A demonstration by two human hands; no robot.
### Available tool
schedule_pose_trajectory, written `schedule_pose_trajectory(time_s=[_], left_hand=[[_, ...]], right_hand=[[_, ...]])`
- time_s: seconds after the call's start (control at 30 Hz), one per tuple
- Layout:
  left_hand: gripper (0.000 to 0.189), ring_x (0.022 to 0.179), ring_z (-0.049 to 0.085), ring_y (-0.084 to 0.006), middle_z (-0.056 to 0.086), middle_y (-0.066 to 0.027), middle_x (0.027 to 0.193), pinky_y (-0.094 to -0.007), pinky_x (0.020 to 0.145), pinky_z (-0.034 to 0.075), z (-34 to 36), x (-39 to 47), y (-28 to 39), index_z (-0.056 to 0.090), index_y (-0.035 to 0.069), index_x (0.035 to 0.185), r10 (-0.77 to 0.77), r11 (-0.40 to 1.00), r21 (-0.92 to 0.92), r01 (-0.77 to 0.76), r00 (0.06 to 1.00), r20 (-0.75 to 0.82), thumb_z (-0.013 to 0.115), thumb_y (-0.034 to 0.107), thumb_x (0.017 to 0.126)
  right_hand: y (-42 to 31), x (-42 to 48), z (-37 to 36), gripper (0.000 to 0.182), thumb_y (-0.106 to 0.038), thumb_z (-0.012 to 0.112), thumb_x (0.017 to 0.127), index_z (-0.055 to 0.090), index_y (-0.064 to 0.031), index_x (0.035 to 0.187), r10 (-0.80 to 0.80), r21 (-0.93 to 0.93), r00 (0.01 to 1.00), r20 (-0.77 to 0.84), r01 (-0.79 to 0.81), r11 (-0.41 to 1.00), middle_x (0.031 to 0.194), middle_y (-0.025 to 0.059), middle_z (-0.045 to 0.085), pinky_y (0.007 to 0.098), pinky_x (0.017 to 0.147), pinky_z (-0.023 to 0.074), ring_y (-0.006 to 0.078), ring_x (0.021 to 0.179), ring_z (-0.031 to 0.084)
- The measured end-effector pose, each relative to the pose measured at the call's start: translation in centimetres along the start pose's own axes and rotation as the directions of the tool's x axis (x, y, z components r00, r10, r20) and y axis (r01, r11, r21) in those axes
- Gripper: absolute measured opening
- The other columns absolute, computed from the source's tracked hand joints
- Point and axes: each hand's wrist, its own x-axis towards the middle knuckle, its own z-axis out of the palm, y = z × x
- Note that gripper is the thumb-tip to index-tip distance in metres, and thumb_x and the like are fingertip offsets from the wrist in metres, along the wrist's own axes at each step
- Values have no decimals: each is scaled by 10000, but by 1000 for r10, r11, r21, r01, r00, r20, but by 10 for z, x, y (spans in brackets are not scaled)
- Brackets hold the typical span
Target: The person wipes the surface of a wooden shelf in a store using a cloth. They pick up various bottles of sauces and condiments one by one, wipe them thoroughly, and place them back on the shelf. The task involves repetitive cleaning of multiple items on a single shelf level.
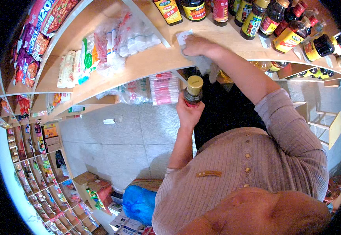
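My left hand (189, 113) is wrapped around a dark glass bottle (193, 95) with a gold cap, held upright in front of the shelf edge. The fingers of my right hand (195, 45) are closed on a pale grey cloth (204, 63). That hand lies on the wooden shelf board (147, 63), and part of the cloth hangs over its front edge. Behind and right of it stand several sauce and cooking wine bottles (251, 25), with dark contents and yellow or red labels. The lower part of the held bottle is hidden by my left hand.
An upright divider (148, 23) separates the bottles from plastic-wrapped goods (138, 38) at left. Pink-and-white packs (164, 88) sit on a lower shelf. Instant noodle packs (26, 69) fill the far left. A blue plastic bag (139, 204), cartons (95, 185) and a stool (326, 126) are on the floor.
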Motion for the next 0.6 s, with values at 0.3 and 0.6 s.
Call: schedule_pose_trajectory(time_s=[0.3, 0.6], left_hand=[[442, 761, 581, -122, 611, -54, 863, -278, 704, 499, 4, 8, 16, 534, 5, 1062, -130, 989, -78, 129, 992, -2, 722, 23, 662], [446, 736, 571, -132, 604, -58, 861, -281, 688, 496, 9, 7, 37, 521, 12, 1069, -103, 995, 4, 103, 995, 14, 720, 17, 670]], right_hand=[[-20, 33, 19, 573, -356, 556, 816, 557, 46, 1225, -97, 292, 995, -23, 100, 951, 1276, 244, 538, 390, 1012, 410, 353, 1208, 507], [34, -84, 4, 506, -381, 588, 887, 562, 14, 1202, 211, 923, 924, -319, 253, 288, 1164, 170, 630, 378, 864, 513, 290, 1006, 639]])
